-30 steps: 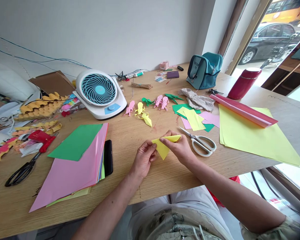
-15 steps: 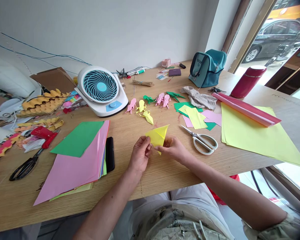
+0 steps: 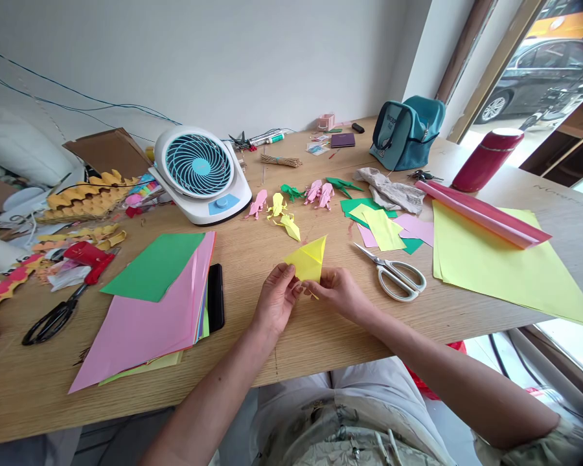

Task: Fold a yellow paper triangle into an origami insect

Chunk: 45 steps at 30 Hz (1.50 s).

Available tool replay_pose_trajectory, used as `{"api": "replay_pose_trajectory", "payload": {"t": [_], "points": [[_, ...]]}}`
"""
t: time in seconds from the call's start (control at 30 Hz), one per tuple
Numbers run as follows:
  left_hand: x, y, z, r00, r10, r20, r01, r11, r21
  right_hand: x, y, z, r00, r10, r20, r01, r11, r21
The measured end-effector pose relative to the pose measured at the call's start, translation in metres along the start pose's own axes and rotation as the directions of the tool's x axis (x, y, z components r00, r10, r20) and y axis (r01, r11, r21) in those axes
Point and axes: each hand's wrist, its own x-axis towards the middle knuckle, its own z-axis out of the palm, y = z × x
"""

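Near the counter's (image 3: 252, 349) front edge, the left hand (image 3: 273, 301) and right hand (image 3: 342, 294) pinch the folded yellow paper (image 3: 308, 259) between closed fingertips, apparently for steady creasing. Beyond, scissors (image 3: 401, 278) lie within reach; finished paper figures (image 3: 290, 226) sit farther back, presumably clear of folding.

One head view here, looking forward and down from the wearer's eyes, bare hands close at lower centre; beyond them the pale wooden tabletop (image 3: 252, 259) runs back to the plain grey-white wall (image 3: 282, 58), with the bright doorway glass at upper right and light trousers (image 3: 369, 382) at the bottom edge.
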Motion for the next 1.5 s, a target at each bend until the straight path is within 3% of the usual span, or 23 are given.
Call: {"api": "replay_pose_trajectory", "payload": {"t": [0.17, 0.3, 0.7, 1.13, 1.5], "points": [[-0.002, -0.001, 0.003, 0.999, -0.012, 0.049, 0.006, 0.994, 0.108, 0.0, 0.002, -0.001, 0.998, 0.024, -0.051, -0.025, 0.999, -0.02], [-0.002, -0.001, 0.001, 0.999, 0.008, 0.047, -0.014, 0.989, 0.145, 0.0, 0.001, 0.0, 0.999, 0.044, -0.022, -0.044, 0.999, 0.01], [0.007, 0.008, -0.007, 0.999, 0.039, 0.028, -0.04, 0.998, 0.05, -0.002, 0.001, -0.002, 0.986, 0.146, 0.081, -0.155, 0.98, 0.124], [0.01, 0.009, -0.01, 0.998, -0.028, 0.049, 0.026, 0.999, 0.026, -0.004, -0.012, -0.005, 0.982, 0.136, 0.135, -0.153, 0.98, 0.126], [0.01, 0.009, -0.009, 0.999, -0.006, 0.045, 0.005, 1.0, 0.019, -0.006, -0.009, -0.005, 0.99, 0.098, 0.098, -0.105, 0.992, 0.074]]}}
